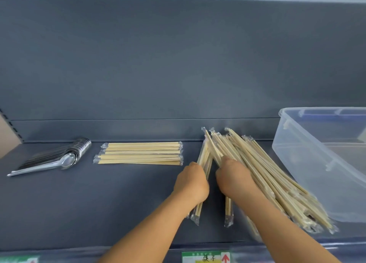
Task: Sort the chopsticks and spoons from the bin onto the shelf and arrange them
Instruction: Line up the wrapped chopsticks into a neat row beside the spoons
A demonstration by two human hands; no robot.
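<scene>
Head view: my left hand (pixel 191 183) grips a small bundle of wrapped chopsticks (pixel 204 163); my right hand (pixel 232 178) clutches the loose pile (pixel 277 183) near the shelf's (pixel 99 203) right end. Light, stiff, slippery wrappers, so I'd hold mid-length.

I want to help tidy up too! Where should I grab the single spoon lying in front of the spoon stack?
Probably by its long thin handle, coming from the front left. The spoon lies flat with its bowl tucked against the spoon stack, while the handle end sticks out free on the shelf.
</scene>
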